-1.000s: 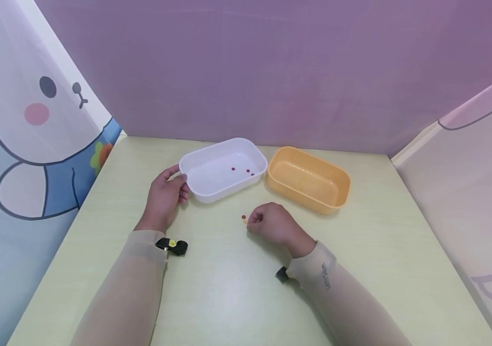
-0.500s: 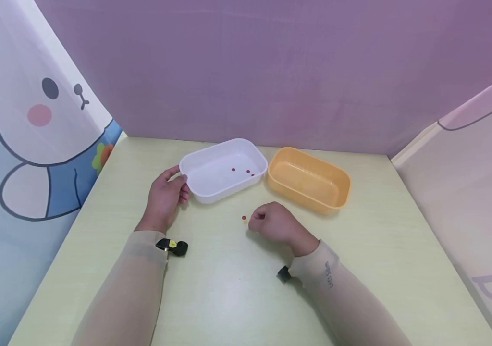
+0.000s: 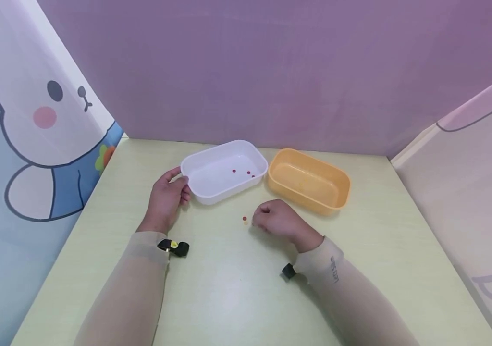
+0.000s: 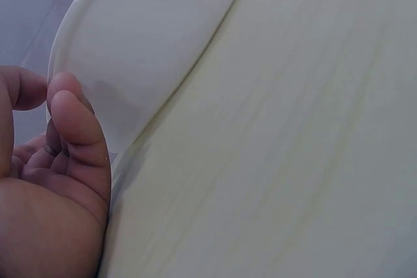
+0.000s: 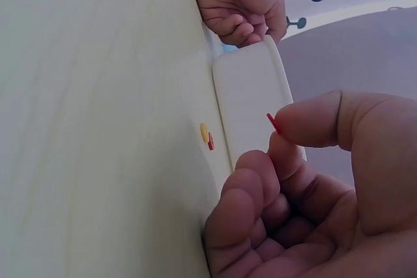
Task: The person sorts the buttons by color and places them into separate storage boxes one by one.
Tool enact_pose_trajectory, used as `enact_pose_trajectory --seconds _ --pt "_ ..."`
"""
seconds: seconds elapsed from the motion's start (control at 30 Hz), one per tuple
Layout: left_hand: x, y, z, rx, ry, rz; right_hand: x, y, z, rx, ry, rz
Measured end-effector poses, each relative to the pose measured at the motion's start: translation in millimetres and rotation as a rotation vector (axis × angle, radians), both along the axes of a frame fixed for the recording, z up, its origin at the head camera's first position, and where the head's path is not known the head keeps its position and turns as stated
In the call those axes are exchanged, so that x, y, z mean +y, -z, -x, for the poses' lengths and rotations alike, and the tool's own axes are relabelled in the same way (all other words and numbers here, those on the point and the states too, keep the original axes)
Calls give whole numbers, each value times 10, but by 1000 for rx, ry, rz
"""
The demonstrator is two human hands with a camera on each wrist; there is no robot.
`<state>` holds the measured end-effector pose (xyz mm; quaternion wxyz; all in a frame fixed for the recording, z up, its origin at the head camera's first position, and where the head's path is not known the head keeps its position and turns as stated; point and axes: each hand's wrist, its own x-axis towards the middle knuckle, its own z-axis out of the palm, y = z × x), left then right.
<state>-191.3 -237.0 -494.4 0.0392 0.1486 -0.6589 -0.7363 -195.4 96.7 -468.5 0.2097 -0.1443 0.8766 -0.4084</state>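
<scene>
My left hand [image 3: 166, 199] holds the left end of a white plastic tray [image 3: 217, 194], thumb and fingers at its rim. Between thumb and index finger my right hand [image 3: 278, 218] pinches a small flat red disc [image 5: 273, 122], seen edge-on in the right wrist view; the other fingers are curled. Beside that hand, on the table, lie another red disc [image 3: 244, 218] and a pale yellow disc [image 5: 204, 133], close together. Inside the white tray are a few red discs [image 3: 234, 171]. An orange tray [image 3: 302, 196] holds small yellow discs [image 3: 301, 184], hard to make out.
Both trays stand side by side near the back of the pale table [image 3: 224, 288]. Behind them hangs a purple cloth [image 3: 246, 72]. Printed cloths border the left and right sides, the left one with a cartoon rabbit [image 3: 25, 105].
My right hand has drawn slightly right and away from the two discs on the table, which now show more fully. The left hand keeps its hold on the white tray.
</scene>
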Motion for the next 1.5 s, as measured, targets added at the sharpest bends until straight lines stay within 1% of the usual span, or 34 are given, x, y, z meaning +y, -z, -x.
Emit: enact_pose_trajectory --seconds 0.13,0.43,0.63,0.77,0.93,1.1,1.2,1.33,1.5 --pt "5 -1 -3 6 5 2 10 -8 16 -23 4 23" --pt "-8 7 20 -9 3 23 -25 24 75 -28 18 92" --pt "-1 4 24 -10 2 19 -35 4 141 -25 55 189" --pt "11 1 28 -8 -3 22 -28 -64 192 -21 71 254" --pt "13 12 33 -7 -5 31 -33 -199 250 -10 84 315" --pt "5 28 39 -2 0 21 -64 -351 335 -6 111 326" --pt "-2 32 41 -6 1 22 -90 -440 411 -29 133 339" --pt "-2 37 49 -9 1 26 -116 -536 524 -66 166 391" --pt "8 39 54 -3 -5 15 -142 -613 652 -68 180 412"
